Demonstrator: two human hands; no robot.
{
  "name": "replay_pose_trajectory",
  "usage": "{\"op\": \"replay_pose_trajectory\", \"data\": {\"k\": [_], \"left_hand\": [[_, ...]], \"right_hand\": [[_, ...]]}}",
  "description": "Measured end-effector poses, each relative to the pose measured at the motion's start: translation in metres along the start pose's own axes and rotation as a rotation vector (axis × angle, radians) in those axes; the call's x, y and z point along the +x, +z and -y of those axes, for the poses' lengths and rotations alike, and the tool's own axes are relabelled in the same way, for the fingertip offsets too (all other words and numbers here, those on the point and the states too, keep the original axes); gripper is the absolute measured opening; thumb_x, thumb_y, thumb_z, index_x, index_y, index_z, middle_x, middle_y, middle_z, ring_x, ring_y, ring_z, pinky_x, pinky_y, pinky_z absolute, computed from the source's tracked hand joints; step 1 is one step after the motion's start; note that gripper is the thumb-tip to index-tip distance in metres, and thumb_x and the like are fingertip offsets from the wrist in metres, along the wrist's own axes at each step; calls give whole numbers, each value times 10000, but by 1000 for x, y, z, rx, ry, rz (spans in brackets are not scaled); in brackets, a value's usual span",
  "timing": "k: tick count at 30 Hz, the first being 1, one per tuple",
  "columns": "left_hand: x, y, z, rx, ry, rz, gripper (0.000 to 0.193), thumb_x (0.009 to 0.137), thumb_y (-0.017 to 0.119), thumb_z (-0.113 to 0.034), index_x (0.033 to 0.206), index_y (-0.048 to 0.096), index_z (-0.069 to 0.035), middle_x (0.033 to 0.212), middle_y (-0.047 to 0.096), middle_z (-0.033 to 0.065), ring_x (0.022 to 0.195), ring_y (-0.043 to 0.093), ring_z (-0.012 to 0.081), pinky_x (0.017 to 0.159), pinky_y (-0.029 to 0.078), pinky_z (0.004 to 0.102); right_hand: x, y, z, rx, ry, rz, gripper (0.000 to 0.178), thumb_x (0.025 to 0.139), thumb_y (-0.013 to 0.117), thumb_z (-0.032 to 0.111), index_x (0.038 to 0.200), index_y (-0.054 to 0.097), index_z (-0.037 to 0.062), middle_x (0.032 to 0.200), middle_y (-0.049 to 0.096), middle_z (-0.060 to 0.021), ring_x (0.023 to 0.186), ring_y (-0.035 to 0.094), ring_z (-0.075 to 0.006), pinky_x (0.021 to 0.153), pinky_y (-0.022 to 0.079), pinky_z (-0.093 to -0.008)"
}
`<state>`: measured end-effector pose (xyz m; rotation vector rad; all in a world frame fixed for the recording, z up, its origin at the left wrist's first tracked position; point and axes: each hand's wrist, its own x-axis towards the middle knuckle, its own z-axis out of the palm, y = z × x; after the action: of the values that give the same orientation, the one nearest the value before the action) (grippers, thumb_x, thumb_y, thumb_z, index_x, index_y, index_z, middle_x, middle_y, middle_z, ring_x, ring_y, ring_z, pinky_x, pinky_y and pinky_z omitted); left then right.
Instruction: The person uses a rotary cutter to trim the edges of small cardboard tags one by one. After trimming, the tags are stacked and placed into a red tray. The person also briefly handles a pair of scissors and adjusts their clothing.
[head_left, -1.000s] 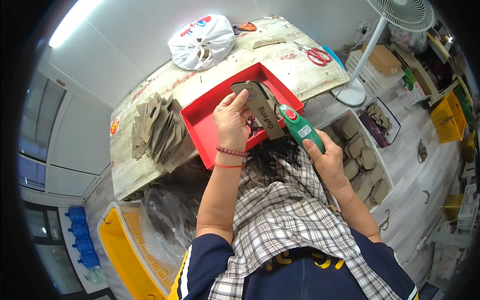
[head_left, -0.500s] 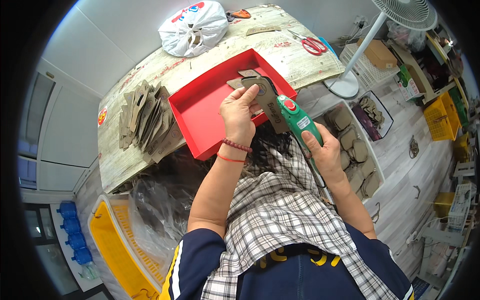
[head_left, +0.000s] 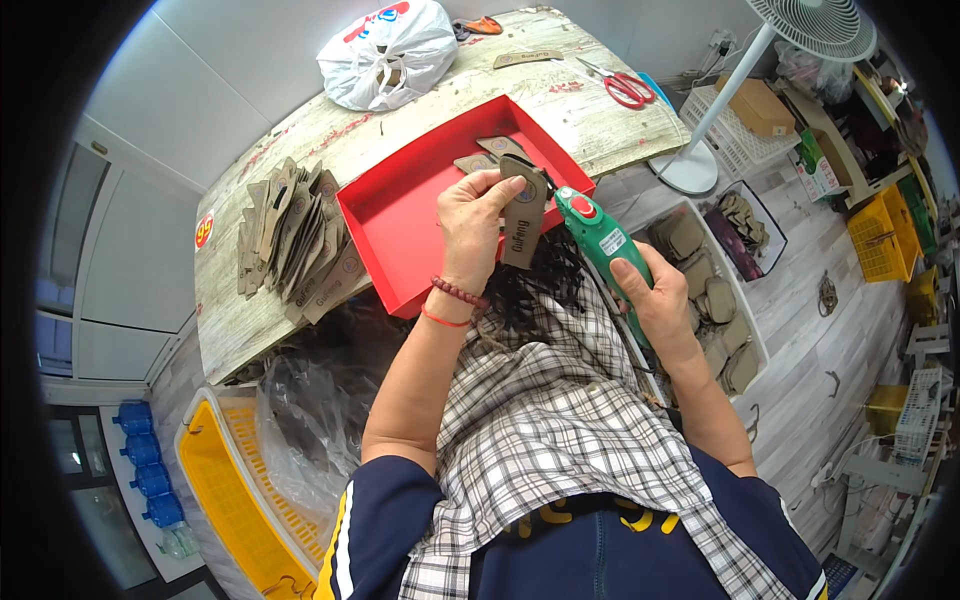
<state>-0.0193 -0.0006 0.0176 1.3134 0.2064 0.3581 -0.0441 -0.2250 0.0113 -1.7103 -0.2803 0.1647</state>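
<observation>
Between thumb and fingers, my left hand (head_left: pixel 468 225) pinches a flat khaki fabric piece (head_left: pixel 523 222) with dark print and a rounded top, held upright over the near right side of a red box (head_left: pixel 368 235). My right hand (head_left: pixel 655 305) grips a green electric hand cutter (head_left: pixel 600 235) with a red button. Its narrow dark tip lies close by the piece's right edge; whether they touch I cannot tell. More khaki pieces (head_left: pixel 503 147) lie in the box's far corner. Thin black scraps (head_left: pixel 525 305) hang beneath my hands, over the checked apron (head_left: pixel 560 400).
A fanned pile of khaki pieces (head_left: pixel 290 235) lies on the worn table (head_left: pixel 225 325), left of the box. Further back are a white plastic bag (head_left: pixel 390 60) and red-handled scissors (head_left: pixel 630 90). A white bin (head_left: pixel 755 350) of khaki pieces and a fan (head_left: pixel 690 170) stand to the right.
The khaki piece has turned to hang more upright, and its lower end has swung left. My left forearm has shifted slightly left; the cutter has moved slightly down along with my right hand.
</observation>
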Motion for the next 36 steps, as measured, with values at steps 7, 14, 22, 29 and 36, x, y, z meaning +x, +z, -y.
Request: {"op": "replay_pose_trajectory", "data": {"k": [7, 14, 22, 29, 36], "left_hand": [[7, -7, -3, 113, 19, 87, 103, 842, 667, -45, 916, 686, 25, 809, 687, 48, 671, 606, 73, 608, 487, 202], [10, -15, -2, 174, -63, 251, 93, 834, 673, -45, 897, 689, 22, 796, 678, 26, 688, 599, 63, 634, 490, 206], [11, -13, -2, 299, -69, 358, 105, 807, 707, -76, 878, 702, 1, 732, 646, -31, 667, 539, 26, 601, 438, 202], [26, -22, -15, 513, 10, 510, 118, 817, 676, -52, 897, 686, 34, 761, 644, 5, 701, 572, 58, 654, 473, 220], [28, -18, -42, 677, 67, 599, 121, 792, 661, -70, 855, 678, 32, 723, 630, 58, 676, 562, 97, 654, 473, 272]], "right_hand": [[-1, -3, -1, -5, 10, 26, 440, 874, 665, 395, 1064, 627, -1, 666, 549, 8, 532, 470, -45, 485, 395, -216], [-1, -7, 1, -30, -8, 53, 430, 875, 665, 380, 1063, 625, -6, 671, 553, 7, 541, 465, -41, 485, 384, -220], [3, -9, 5, 0, 1, 55, 417, 878, 669, 362, 1068, 629, -7, 678, 549, 15, 559, 453, -35, 501, 376, -213], [3, -15, 4, 7, -14, 65, 410, 881, 669, 351, 1079, 629, -6, 692, 546, 24, 589, 449, -29, 529, 379, -209], [6, -13, 5, 21, -10, 96, 407, 880, 671, 348, 1088, 629, 0, 693, 541, 33, 589, 446, -28, 522, 378, -209]]}}
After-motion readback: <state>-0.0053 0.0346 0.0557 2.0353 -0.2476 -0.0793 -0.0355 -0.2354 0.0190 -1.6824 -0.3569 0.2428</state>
